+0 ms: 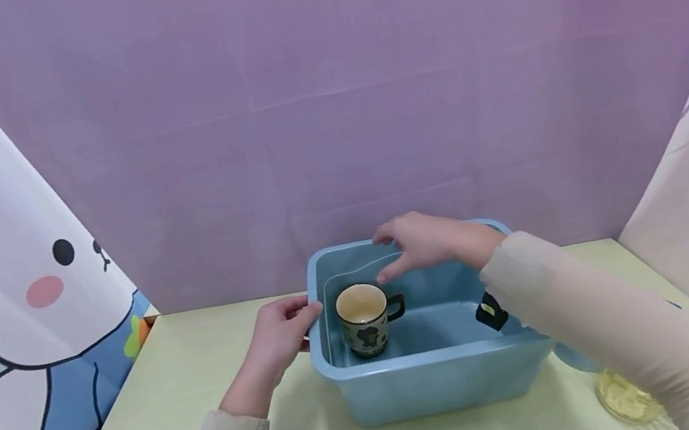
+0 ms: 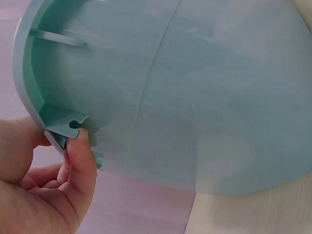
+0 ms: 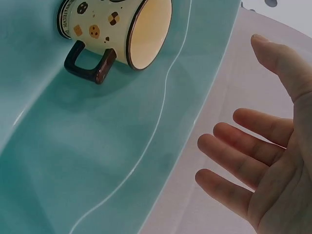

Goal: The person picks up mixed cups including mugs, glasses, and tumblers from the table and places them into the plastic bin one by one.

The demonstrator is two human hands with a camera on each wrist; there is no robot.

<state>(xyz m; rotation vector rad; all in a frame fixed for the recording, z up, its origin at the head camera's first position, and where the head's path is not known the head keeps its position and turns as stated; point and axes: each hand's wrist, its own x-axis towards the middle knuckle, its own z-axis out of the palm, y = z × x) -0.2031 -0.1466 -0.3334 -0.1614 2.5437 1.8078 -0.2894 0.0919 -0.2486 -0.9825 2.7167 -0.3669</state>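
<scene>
A blue plastic basin (image 1: pixel 440 386) stands on the table, with a cream mug (image 1: pixel 364 311) upright inside at its left end. The mug has a dark handle and a dark rim, and small cookie-like prints show in the right wrist view. My left hand (image 1: pixel 279 334) grips the basin's left rim, the thumb on one side and curled fingers beneath, as the left wrist view (image 2: pixel 53 180) shows. Above the basin, my right hand (image 1: pixel 425 238) holds nothing; its fingers (image 3: pixel 234 156) are spread and relaxed, near the mug and the back rim.
At the right, partly behind the right sleeve, sits a clear dish (image 1: pixel 625 396) with yellowish contents. A round blue thing (image 1: pixel 576 357) shows beside the basin. A purple cloth (image 1: pixel 326 110) hangs behind the pale table (image 1: pixel 204 362), with printed cloths at both sides.
</scene>
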